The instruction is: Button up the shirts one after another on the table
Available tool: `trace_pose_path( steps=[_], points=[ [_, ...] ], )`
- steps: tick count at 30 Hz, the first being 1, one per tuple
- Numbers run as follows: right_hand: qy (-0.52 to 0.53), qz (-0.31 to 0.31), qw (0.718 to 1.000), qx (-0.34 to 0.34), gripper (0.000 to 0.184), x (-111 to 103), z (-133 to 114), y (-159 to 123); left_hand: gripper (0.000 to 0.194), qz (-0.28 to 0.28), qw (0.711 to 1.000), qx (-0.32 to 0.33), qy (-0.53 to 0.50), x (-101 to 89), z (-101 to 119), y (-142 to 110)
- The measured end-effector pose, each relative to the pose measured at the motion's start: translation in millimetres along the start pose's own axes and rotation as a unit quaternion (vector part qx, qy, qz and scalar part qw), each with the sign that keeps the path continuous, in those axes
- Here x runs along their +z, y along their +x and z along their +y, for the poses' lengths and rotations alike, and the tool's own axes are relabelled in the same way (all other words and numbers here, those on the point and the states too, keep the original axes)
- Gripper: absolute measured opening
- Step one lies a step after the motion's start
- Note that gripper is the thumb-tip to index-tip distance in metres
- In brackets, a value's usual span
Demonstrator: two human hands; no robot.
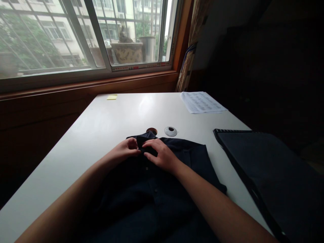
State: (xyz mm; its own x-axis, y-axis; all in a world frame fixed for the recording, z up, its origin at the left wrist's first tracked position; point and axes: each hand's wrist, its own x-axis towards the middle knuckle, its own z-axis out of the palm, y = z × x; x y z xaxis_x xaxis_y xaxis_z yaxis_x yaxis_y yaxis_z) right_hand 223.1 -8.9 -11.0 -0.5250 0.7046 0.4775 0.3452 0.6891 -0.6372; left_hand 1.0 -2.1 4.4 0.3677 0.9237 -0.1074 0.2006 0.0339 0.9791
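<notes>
A dark navy button-up shirt lies spread on the white table, its collar end away from me and its button front facing up. My left hand pinches the left side of the collar between thumb and fingers. Just to the right, my right hand has its fingers and thumb closed on the cloth by the collar opening. Small buttons run down the front below my hands. The fingertips partly hide the cloth at the neck.
Beyond the collar, the white table has a round hole and a grey ring-shaped cap. A yellow sticky note and printed sheets lie at the far edge. Another dark, zip-edged item lies at right. A barred window stands behind.
</notes>
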Motion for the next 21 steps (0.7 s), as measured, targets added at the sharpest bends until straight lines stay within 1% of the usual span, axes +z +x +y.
trace_pose_path(
  steps=[3,6,11,14,18,21],
  points=[
    [-0.010,-0.004,1.000,0.004,0.028,0.9,0.7,0.2,0.031,0.003,1.000,-0.003,0.006,0.9,-7.0,1.7],
    [-0.026,-0.003,1.000,0.015,0.025,2.0,2.5,0.2,0.033,0.021,1.000,0.014,-0.007,1.4,-12.4,1.1],
    [-0.033,-0.007,0.999,0.038,0.018,2.4,3.2,0.2,0.033,0.027,0.999,0.028,-0.008,2.8,-12.7,-2.4],
    [-0.025,-0.010,0.999,0.046,0.016,2.0,2.1,0.1,0.034,0.009,1.000,0.023,-0.019,2.7,-9.4,-4.2],
    [-0.014,-0.010,0.998,0.056,0.015,1.4,0.9,0.1,0.034,-0.034,0.999,0.012,-0.021,0.1,-4.7,-7.1],
    [-0.004,-0.012,0.998,0.063,0.014,0.8,0.9,0.4,0.036,-0.040,0.999,0.008,-0.009,-1.8,-2.9,-8.4]
  ],
)
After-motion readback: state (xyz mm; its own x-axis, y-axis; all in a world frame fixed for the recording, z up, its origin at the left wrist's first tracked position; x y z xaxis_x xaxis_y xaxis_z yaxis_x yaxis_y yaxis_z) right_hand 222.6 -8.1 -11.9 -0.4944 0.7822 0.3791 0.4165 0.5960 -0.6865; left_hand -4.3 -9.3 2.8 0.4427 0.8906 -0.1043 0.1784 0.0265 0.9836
